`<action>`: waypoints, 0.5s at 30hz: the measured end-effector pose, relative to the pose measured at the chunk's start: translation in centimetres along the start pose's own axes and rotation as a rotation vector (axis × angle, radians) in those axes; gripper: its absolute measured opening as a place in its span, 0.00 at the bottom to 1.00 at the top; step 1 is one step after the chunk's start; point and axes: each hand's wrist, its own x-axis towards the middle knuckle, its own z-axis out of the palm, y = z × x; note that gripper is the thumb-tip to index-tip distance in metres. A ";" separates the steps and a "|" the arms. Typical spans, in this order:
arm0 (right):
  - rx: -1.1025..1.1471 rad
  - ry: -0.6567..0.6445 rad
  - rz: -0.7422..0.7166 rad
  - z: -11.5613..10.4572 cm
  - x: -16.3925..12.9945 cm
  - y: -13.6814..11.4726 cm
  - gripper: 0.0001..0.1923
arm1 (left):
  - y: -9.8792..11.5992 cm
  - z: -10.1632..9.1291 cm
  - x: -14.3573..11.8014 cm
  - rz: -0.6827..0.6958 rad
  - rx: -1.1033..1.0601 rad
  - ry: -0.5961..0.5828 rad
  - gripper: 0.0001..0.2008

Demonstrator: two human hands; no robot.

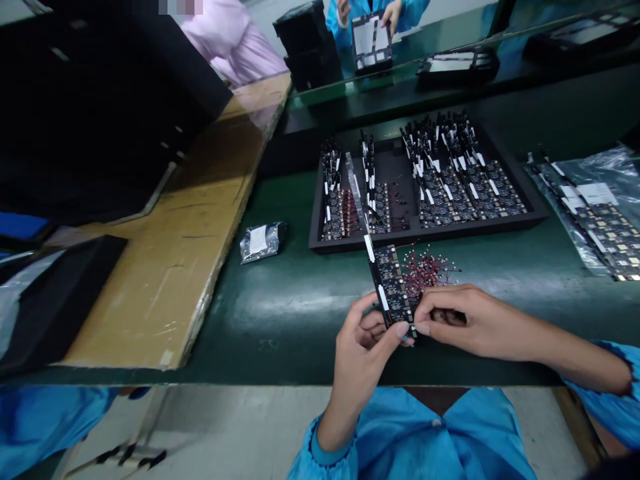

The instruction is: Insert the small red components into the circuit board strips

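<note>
My left hand (pixel 363 347) grips the near end of a black circuit board panel (pixel 394 287), thumb on top and fingers beneath. The panel is tilted, and a dark strip with white labels runs along its left side. At the panel's lower right corner, my right hand (pixel 463 320) is closed in a pinch. Whatever lies between its fingertips is too small to make out. Just beyond my right hand is a loose pile of red-and-black wires (pixel 427 272) with small white ends. Behind the panel, a black foam tray (pixel 370 241) holds rows of similar boards.
A small silvery bag (pixel 263 241) lies left of the tray. More boards (pixel 613 230) rest on plastic bags at right. Cardboard (pixel 200 227) and a large black case (pixel 110 100) occupy the left. Across the bench, a person's hands hold a framed device (pixel 373 43).
</note>
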 end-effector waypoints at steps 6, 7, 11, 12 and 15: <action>-0.018 -0.056 0.107 0.2 -0.1 0.2 0.12 | 0.3 0.1 -0.2 0.020 0.008 0.019 0.24; -0.017 -0.067 0.123 0.2 -0.1 0.2 0.13 | 0.3 0.1 -0.2 0.024 0.006 0.021 0.24; 0.050 -0.103 0.146 0.1 -0.1 0.3 0.11 | 0.2 0.1 -0.3 0.042 0.007 0.026 0.23; 0.068 -0.110 0.152 0.0 -0.1 0.1 0.11 | 0.2 0.1 -0.3 0.045 0.007 0.025 0.23; 0.087 -0.145 0.252 -0.3 0.0 -0.9 0.11 | 0.2 0.1 -0.2 0.049 0.007 0.020 0.23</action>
